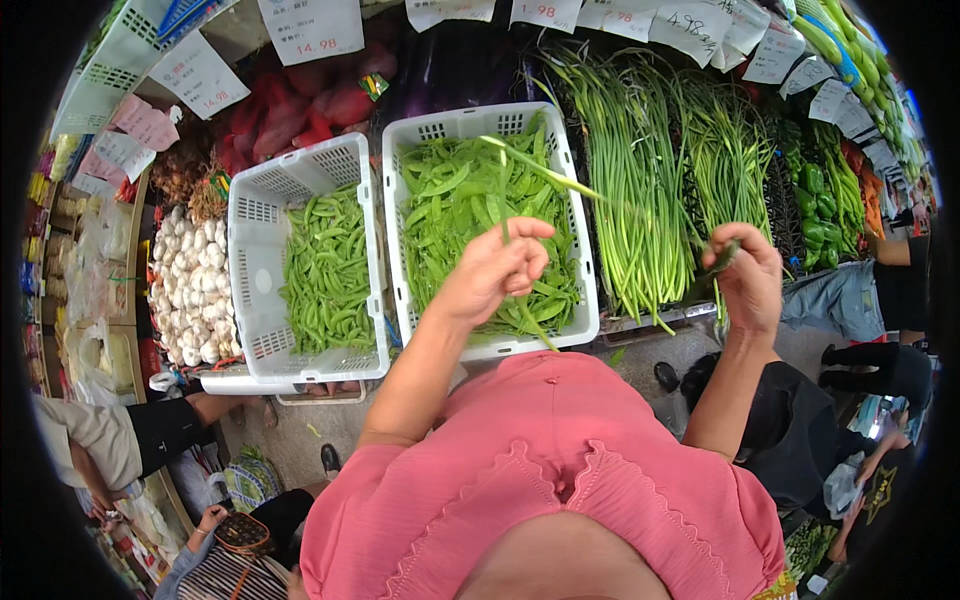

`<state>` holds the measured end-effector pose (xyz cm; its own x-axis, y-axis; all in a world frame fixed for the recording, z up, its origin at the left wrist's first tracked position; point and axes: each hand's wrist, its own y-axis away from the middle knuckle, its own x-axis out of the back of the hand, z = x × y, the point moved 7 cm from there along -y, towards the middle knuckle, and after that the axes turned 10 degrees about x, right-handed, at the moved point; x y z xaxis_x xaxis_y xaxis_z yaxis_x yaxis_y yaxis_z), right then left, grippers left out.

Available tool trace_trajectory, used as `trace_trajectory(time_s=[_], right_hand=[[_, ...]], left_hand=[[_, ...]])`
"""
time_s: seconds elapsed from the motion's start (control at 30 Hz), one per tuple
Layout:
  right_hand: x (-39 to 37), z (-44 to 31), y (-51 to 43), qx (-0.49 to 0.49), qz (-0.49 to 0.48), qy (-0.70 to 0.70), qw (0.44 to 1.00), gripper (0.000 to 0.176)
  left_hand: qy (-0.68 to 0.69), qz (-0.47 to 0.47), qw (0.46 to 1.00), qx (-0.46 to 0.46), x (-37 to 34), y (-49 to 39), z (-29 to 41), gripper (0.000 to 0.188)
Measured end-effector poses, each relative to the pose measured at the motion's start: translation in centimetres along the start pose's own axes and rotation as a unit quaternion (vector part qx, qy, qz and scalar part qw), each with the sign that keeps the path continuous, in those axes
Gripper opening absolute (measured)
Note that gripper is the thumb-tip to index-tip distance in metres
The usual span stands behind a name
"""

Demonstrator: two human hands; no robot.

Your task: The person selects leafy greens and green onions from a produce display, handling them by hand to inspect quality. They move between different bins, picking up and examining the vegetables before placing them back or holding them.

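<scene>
My left hand (499, 266) is closed around a thin green stalk with a pale bud near its top, over the near part of a white plastic crate (489, 349) of flat green pea pods (450, 180). My right hand (746, 277) is raised at the right, its fingertips pinching the dark green, blurred end of another stalk. A pale-tipped garlic scape (540, 169) slants from above the crate towards that hand; whether it is the same stalk is unclear. Beyond the hands lie bundles of long garlic scapes (637, 195).
A second white crate (262, 217) holds plump pea pods (330, 277). Garlic bulbs (191, 285) lie left of it, green peppers (814, 202) at the far right. Price cards (311, 30) hang along the top. Other people stand at both sides and behind.
</scene>
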<state>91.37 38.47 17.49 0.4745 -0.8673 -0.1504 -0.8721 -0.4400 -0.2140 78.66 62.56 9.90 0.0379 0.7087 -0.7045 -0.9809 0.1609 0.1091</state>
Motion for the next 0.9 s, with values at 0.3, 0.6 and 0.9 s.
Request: trace_trajectory(time_s=[0.3, 0.6, 0.9], right_hand=[[-8.4, 2.7, -1.9, -0.029, -0.162, -0.069, 0.984, 0.026], [-14.2, 5.3, -2.3, -0.114, -0.382, -0.047, 0.916, 0.018], [-10.0, 3.4, -0.4, 0.100, -0.285, 0.330, 0.894, 0.016]], left_hand=[[-0.163, 0.001, 0.977, 0.137, -0.7, 1.8, 0.6, 0.037], [-0.224, -0.042, 0.948, 0.224, -2.7, 2.6, -1.8, 0.031], [-0.131, 0.056, 0.974, 0.176, -0.9, 3.4, -2.9, 0.021]])
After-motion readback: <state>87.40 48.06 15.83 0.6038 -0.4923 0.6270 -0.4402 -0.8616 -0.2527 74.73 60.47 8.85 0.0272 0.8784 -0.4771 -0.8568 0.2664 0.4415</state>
